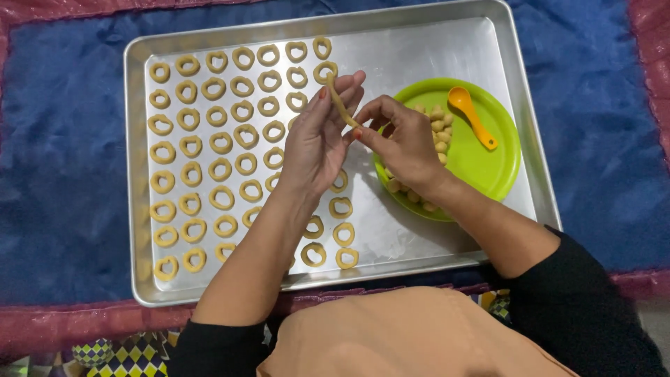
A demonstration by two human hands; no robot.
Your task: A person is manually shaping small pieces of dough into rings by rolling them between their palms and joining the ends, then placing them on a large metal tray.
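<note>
A blue cloth [63, 174] with a reddish border covers the floor, and on it sits one metal baking tray [447, 49]. The left hand [317, 139] and right hand [401, 143] meet above the tray's middle, both pinching one thin dough strip [340, 103] — the left fingertips hold its upper end, the right thumb and forefinger nip the lower end, so it hangs stretched between them, clear of the tray. Dough rings [209, 146] lie in neat columns on the tray's left side, kept apart so none touch (roughly fifty; some are hidden under the arm). One green plate [488, 167] on the right holds a heap of small dough balls [438, 129] — too bunched to count — and one orange spoon [473, 117].
</note>
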